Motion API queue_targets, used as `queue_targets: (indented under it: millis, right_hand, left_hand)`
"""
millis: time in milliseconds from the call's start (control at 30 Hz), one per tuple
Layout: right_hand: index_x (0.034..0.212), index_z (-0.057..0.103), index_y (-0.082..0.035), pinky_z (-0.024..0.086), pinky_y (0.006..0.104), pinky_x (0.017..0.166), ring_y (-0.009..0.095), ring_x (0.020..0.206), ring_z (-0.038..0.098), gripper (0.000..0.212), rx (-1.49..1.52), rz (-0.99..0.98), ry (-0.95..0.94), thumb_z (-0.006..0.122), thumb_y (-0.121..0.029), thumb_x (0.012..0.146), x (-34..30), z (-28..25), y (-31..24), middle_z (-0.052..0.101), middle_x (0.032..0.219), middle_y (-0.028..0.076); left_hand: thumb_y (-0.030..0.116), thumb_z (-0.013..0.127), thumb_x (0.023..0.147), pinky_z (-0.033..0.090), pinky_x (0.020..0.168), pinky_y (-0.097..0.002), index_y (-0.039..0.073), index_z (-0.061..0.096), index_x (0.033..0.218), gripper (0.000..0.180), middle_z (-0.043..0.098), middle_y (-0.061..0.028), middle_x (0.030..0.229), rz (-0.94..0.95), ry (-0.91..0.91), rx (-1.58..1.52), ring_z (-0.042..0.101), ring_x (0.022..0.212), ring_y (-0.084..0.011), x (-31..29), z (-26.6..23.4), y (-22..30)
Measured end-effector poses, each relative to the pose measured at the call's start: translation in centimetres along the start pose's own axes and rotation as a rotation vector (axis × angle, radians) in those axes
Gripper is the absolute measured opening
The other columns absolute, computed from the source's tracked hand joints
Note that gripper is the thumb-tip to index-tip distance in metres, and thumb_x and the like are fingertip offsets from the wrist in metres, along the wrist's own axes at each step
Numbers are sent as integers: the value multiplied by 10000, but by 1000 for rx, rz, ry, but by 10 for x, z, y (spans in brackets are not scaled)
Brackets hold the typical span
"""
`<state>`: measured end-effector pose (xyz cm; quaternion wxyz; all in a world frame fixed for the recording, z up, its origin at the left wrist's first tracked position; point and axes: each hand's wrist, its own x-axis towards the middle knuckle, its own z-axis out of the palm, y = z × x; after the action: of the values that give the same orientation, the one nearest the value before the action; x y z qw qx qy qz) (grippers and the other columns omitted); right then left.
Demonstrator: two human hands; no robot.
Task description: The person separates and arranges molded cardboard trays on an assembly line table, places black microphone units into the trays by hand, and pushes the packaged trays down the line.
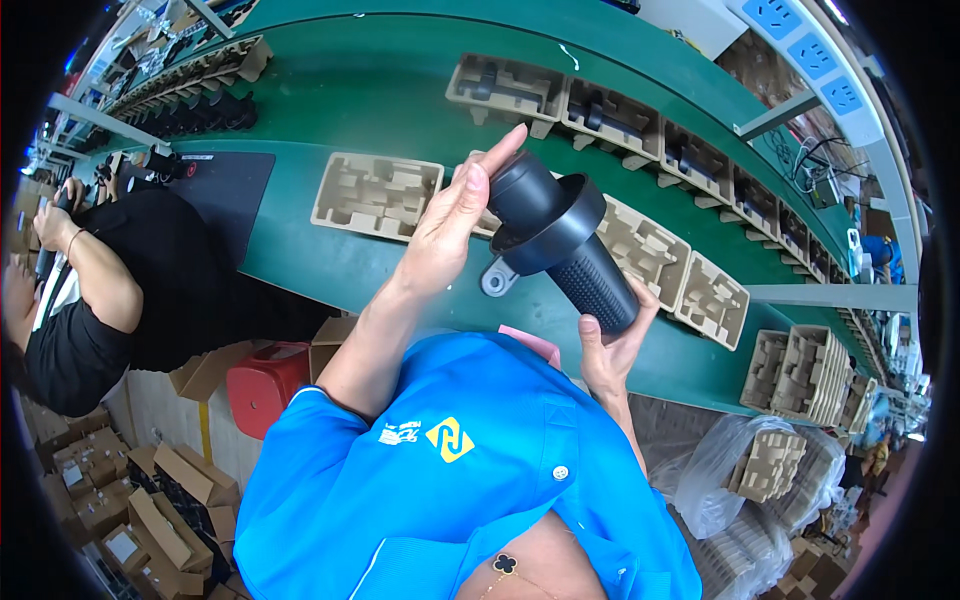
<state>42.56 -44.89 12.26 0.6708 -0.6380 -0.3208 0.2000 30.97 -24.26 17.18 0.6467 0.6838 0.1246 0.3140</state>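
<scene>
Between my two hands, above the near edge of the bench, is a black cylindrical device (590, 280) with a textured grip, a wide collar and a small lug with a hole. It is tilted, its smooth end up to the left and the grip down to the right. My left hand (447, 225) presses along the smooth end, fingers fairly straight and thumb against its side. The fingers of my right hand (622, 352) curl around the lower end of the grip, with the thumb in front. Behind the device, moulded pulp trays (378, 195) with shaped hollows stand in a row.
Farther back on the green bench (330, 90), a second row of pulp trays (505, 75) holds black parts. Stacked trays (805, 375) stand at the right end. A co-worker (150, 280) in black sits at left, beside a red stool (268, 385) and cardboard boxes (165, 535).
</scene>
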Motion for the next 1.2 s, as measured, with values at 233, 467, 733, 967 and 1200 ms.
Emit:
queue_targets:
  millis: [233,467,733,967,1200]
  right_hand:
    - [1295,314,-21,409,366,967,248,1133,476,793,-121,-183,15,836,-204,727,2,3,4,408,1233,167]
    - [1233,373,-33,423,360,941,243,1116,492,655,-182,-289,-57,803,-144,751,11,20,0,461,1186,172]
    - [1030,517,-13,383,238,455,111,460,475,601,17,710,-609,447,-600,920,66,116,34,545,598,69]
    - [1226,447,-3,368,230,420,104,391,429,915,124,1122,-731,339,-813,816,126,216,109,525,532,74]
    - [1337,445,15,468,270,614,167,597,567,511,-202,329,-524,549,-309,955,87,153,96,612,704,100]
  left_hand:
    - [383,195,1046,190,1142,-337,-16,322,1442,576,331,-126,1497,-30,29,-162,331,1351,-212,-4,-3,-1]
    - [500,216,1013,276,1101,-373,44,239,1488,658,448,-134,1390,-57,75,-131,428,1275,-215,-15,-21,-3]
    - [397,468,977,437,647,-219,124,492,1374,482,587,-36,1185,-552,524,34,540,801,-81,-85,-110,-47]
    - [591,526,865,475,886,-409,71,673,1143,608,679,-230,975,-697,988,711,643,974,-346,-45,-204,-118]
    - [415,609,870,401,930,-456,-90,533,1155,585,473,-244,1145,-461,1043,1099,463,1097,-385,-72,-192,-164]
